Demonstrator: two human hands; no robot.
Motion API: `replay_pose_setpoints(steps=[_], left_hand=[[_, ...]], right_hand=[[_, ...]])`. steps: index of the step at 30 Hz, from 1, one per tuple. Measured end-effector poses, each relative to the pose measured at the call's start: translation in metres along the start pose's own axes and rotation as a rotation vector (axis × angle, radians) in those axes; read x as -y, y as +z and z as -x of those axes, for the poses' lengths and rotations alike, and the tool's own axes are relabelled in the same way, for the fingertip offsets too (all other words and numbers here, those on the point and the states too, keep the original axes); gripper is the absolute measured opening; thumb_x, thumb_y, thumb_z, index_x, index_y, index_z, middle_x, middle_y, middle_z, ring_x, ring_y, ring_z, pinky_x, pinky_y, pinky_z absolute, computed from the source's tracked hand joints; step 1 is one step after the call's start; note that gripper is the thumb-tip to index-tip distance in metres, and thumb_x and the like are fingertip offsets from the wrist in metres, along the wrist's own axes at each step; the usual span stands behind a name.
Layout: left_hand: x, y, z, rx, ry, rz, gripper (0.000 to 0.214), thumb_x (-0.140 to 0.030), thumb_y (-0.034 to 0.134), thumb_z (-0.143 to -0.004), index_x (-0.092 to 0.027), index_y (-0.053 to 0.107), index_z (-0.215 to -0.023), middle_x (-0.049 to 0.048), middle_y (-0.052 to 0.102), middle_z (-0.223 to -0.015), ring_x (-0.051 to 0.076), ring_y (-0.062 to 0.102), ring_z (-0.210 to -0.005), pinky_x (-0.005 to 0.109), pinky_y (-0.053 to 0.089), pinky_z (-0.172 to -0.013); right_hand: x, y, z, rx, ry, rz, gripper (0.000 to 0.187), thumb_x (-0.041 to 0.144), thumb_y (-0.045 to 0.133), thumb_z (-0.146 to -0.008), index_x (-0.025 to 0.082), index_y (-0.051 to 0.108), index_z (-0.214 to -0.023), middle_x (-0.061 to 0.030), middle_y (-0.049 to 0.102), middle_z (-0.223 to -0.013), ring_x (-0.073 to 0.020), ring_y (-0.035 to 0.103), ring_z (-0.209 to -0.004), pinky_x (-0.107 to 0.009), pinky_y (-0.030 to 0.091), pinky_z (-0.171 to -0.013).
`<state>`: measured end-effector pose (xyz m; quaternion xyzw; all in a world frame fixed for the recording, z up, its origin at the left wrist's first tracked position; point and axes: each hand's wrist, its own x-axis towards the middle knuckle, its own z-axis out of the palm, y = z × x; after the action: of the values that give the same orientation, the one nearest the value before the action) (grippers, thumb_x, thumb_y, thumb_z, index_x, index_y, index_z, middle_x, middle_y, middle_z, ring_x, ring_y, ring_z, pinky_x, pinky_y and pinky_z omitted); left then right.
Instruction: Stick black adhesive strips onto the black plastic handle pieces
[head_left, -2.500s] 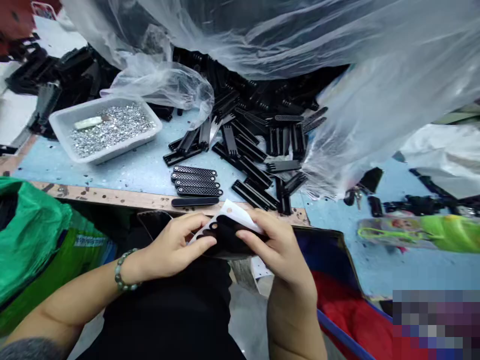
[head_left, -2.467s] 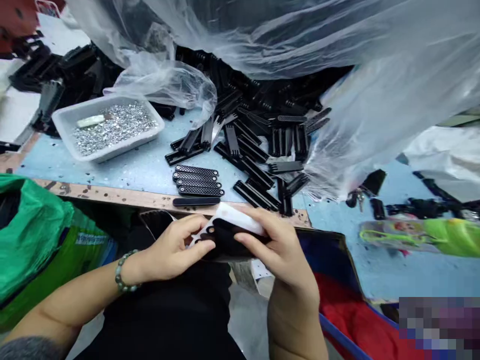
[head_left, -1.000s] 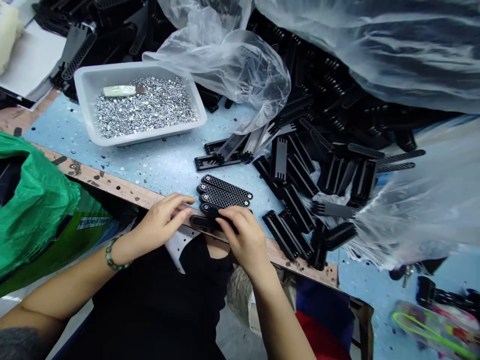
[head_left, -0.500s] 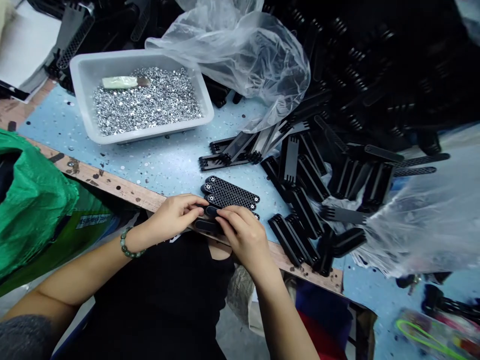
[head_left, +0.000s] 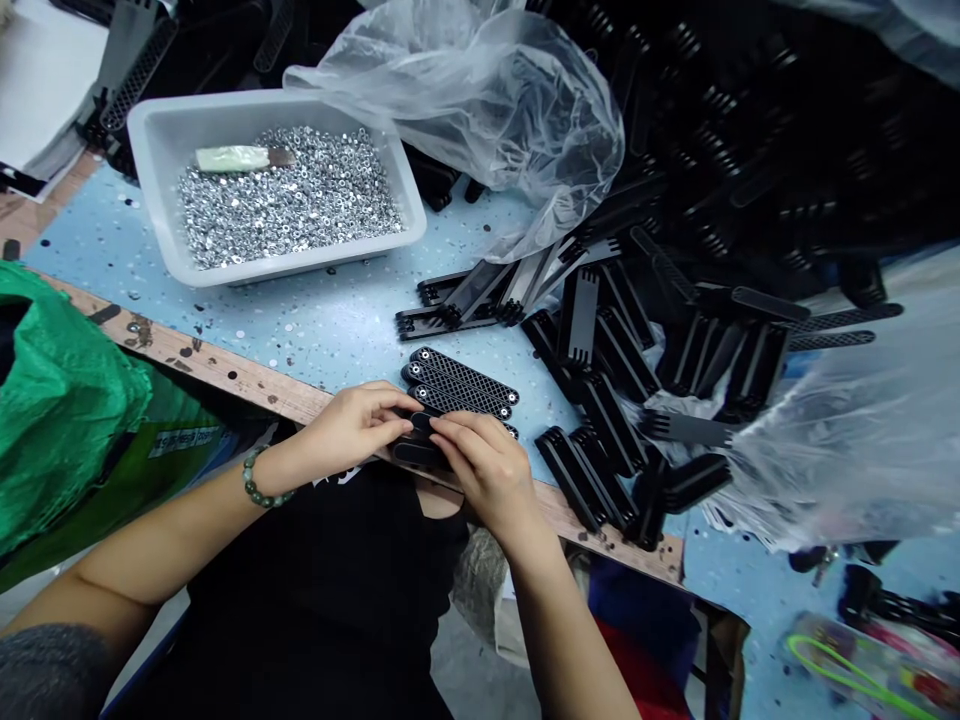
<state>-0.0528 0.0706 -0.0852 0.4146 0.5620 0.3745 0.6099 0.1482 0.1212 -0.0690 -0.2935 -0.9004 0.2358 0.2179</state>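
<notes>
My left hand (head_left: 364, 422) and my right hand (head_left: 484, 458) meet at the table's front edge, fingertips closed on a small black round-ended strip (head_left: 421, 424) from either side. Much of that strip is hidden by the fingers. Just below it lies another black round-ended piece (head_left: 412, 455), close to my right fingertips. Right behind the hands, several black bars with a cross-hatched face (head_left: 469, 387) lie side by side, a silvery nut showing at their ends.
A white tub (head_left: 274, 272) of small metal nuts (head_left: 300, 205) holds a pale-handled tool (head_left: 232, 159). Black slotted parts (head_left: 619, 420) are heaped on the right beside clear plastic bags (head_left: 847, 440). Another plastic bag (head_left: 495, 100) lies behind. A green sack (head_left: 67, 400) stands at left.
The view has shifted slightly. Both hands stay at the same black strip, with only a slight movement of the fingers.
</notes>
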Motion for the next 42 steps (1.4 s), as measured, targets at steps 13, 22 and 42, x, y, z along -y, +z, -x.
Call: replay_pose_setpoints(steps=[13, 22, 42], left_hand=[[-0.006, 0.008, -0.001, -0.02, -0.076, -0.079, 0.026, -0.033, 0.061, -0.084, -0.014, 0.063, -0.101, 0.0041, 0.068, -0.081, 0.014, 0.069, -0.073, 0.017, 0.053, -0.054], [-0.006, 0.012, -0.002, -0.05, 0.044, -0.28, 0.028, -0.036, 0.055, -0.088, -0.018, 0.067, -0.105, 0.0055, 0.066, -0.106, 0.01, 0.065, -0.074, 0.019, 0.051, -0.063], [-0.01, 0.014, -0.004, -0.036, 0.08, -0.438, 0.028, -0.041, 0.057, -0.088, -0.021, 0.07, -0.101, 0.0028, 0.064, -0.097, 0.01, 0.058, -0.071, 0.023, 0.044, -0.065]], right_hand=[[0.01, -0.003, -0.002, 0.042, -0.024, 0.264, 0.02, 0.022, 0.054, -0.094, 0.015, 0.064, -0.109, -0.0098, 0.068, -0.102, -0.0187, 0.061, -0.084, -0.031, 0.05, -0.074], [-0.004, -0.024, 0.027, -0.069, 0.366, 0.032, 0.011, 0.023, 0.052, -0.094, 0.019, 0.061, -0.1, -0.0062, 0.064, -0.092, -0.0182, 0.063, -0.087, -0.031, 0.051, -0.077], [-0.007, -0.032, 0.015, 0.04, 0.548, -0.063, 0.007, 0.017, 0.058, -0.087, 0.018, 0.057, -0.08, -0.0014, 0.062, -0.077, -0.0144, 0.058, -0.073, -0.025, 0.042, -0.07]])
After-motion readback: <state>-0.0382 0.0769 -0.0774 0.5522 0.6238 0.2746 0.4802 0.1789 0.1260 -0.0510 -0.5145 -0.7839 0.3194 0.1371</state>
